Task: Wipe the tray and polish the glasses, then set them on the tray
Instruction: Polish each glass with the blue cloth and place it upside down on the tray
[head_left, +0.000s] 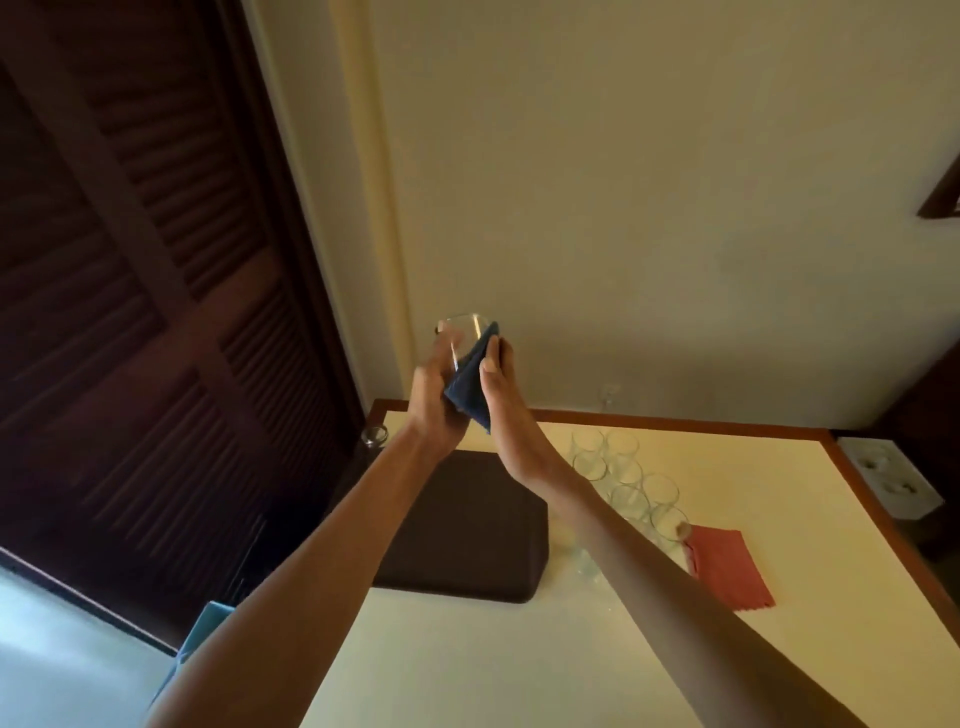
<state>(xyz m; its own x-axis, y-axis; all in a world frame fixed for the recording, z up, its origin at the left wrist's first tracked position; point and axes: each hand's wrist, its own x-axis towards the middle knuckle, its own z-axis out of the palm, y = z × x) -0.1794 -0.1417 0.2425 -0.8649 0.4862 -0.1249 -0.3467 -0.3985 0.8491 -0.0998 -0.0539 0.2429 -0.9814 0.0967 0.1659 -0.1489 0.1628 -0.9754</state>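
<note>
Your cloth (470, 389) is plain navy blue, and the glass (460, 332) beside it is clear. Below you, the tray (467, 530) is dark chocolate brown and the tabletop (519, 649) pale cream with a reddish-brown wooden border. The other glasses (623, 478) are colourless, the second cloth (727, 569) salmon red, the slatted door (130, 312) deep brown.

Table (467, 670) with tray (467, 535), glasses (630, 501), red cloth (727, 566)
</note>
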